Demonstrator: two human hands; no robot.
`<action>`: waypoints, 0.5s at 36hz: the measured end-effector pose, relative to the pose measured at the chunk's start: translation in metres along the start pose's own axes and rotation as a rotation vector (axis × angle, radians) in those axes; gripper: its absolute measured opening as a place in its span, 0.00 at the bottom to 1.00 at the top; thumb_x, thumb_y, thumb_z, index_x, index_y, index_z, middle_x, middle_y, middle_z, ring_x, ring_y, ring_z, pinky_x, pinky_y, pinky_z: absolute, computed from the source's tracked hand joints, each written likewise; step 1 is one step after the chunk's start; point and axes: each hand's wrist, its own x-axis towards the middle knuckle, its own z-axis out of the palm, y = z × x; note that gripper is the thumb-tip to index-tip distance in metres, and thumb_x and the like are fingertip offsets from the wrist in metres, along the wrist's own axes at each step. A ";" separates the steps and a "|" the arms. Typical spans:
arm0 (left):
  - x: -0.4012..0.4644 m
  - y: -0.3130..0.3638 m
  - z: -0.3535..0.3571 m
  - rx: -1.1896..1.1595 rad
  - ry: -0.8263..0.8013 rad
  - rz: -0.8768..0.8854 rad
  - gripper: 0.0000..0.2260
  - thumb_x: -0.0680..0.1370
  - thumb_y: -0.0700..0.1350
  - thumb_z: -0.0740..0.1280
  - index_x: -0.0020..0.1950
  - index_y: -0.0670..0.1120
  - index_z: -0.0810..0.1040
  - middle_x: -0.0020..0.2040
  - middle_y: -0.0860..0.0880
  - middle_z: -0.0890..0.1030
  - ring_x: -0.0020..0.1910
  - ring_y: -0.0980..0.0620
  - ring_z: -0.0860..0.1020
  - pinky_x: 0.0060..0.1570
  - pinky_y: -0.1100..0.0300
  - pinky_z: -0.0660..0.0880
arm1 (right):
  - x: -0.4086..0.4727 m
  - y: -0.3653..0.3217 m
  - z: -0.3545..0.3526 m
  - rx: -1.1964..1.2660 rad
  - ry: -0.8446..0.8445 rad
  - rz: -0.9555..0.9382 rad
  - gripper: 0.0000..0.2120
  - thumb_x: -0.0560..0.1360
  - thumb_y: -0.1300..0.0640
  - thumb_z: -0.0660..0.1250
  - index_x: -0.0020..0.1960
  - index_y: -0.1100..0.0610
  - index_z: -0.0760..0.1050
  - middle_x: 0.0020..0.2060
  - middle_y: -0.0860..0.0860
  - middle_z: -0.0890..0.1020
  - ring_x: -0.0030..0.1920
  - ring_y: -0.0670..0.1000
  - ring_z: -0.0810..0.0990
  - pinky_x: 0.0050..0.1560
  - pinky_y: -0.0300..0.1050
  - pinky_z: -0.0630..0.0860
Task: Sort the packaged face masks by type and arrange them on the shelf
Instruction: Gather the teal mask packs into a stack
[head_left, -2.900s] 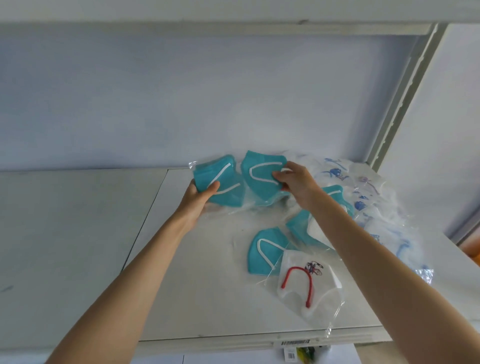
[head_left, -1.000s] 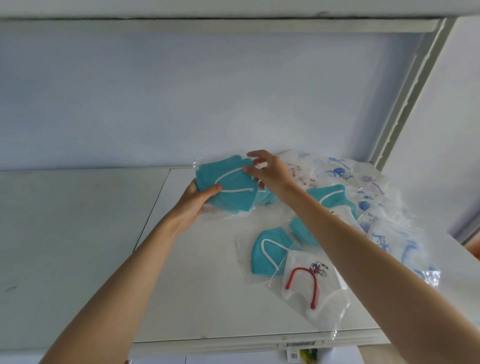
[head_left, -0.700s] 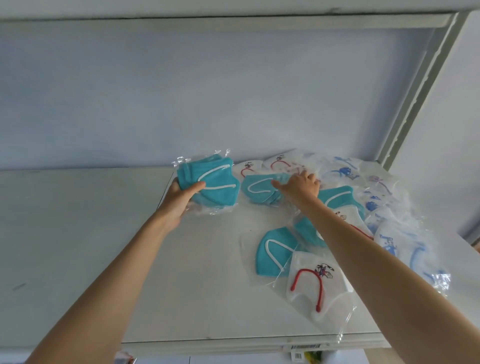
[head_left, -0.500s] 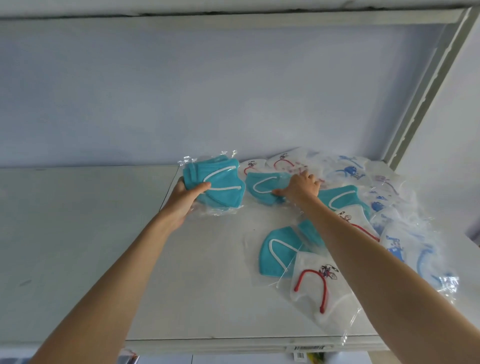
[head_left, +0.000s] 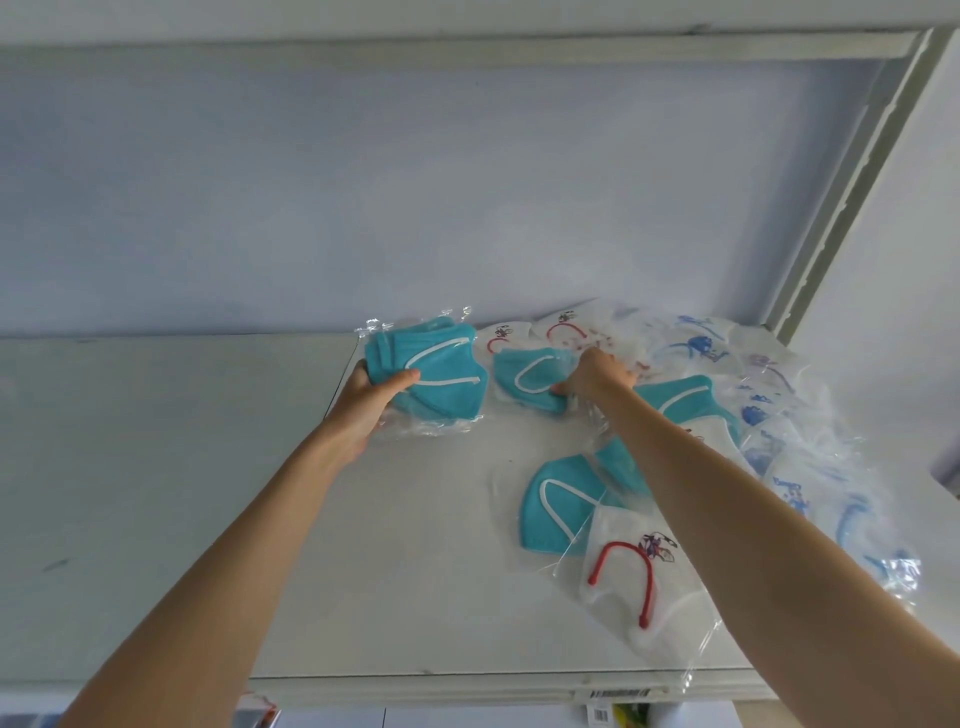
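Nearest, well short of both hands and under the right forearm, a white mask with red loops (head_left: 631, 579) lies in its clear bag at the shelf (head_left: 415, 571) front edge. Its bag overlaps a single teal mask (head_left: 550, 512), also bagged, just beyond it. Another teal mask (head_left: 685, 400) lies just right of the right wrist.

Further in, the left hand (head_left: 371, 400) grips a stack of teal masks (head_left: 431, 371), thumb curled over the front, the stack tilted up off the shelf. A moment ago the right hand (head_left: 597, 374) was up at that stack; it has since dropped to the shelf beside it and now pinches a loose teal mask (head_left: 530, 379) by its near right corner. I judge one more teal piece is being collected, with at least two bagged teal masks left to gather.

Past and to the right of the right hand, the unsorted pile runs along the back wall: red-loop white masks (head_left: 561, 332) close behind the fingers, blue-print white masks (head_left: 696, 348) spreading further right. Each mask sits in its own clear plastic sleeve; how many the left hand's stack holds cannot be told.
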 end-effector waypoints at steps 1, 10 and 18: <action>0.001 0.000 -0.001 -0.001 -0.002 0.004 0.25 0.66 0.53 0.72 0.61 0.48 0.73 0.55 0.46 0.82 0.56 0.44 0.81 0.56 0.43 0.76 | 0.000 -0.001 -0.001 0.007 -0.011 0.004 0.28 0.69 0.44 0.74 0.59 0.60 0.71 0.52 0.54 0.79 0.56 0.56 0.77 0.64 0.54 0.70; 0.001 -0.001 -0.004 0.005 -0.003 0.046 0.06 0.77 0.43 0.69 0.51 0.52 0.75 0.45 0.53 0.82 0.45 0.51 0.81 0.41 0.56 0.76 | 0.008 0.003 -0.017 0.378 -0.007 0.020 0.16 0.71 0.58 0.73 0.56 0.62 0.78 0.51 0.56 0.81 0.45 0.51 0.75 0.44 0.42 0.69; 0.005 0.000 0.003 0.012 0.023 0.065 0.06 0.77 0.43 0.69 0.49 0.51 0.73 0.40 0.55 0.81 0.35 0.59 0.79 0.30 0.66 0.73 | -0.022 -0.013 -0.055 1.096 0.198 -0.076 0.06 0.75 0.64 0.67 0.52 0.61 0.78 0.39 0.54 0.80 0.33 0.49 0.75 0.32 0.40 0.73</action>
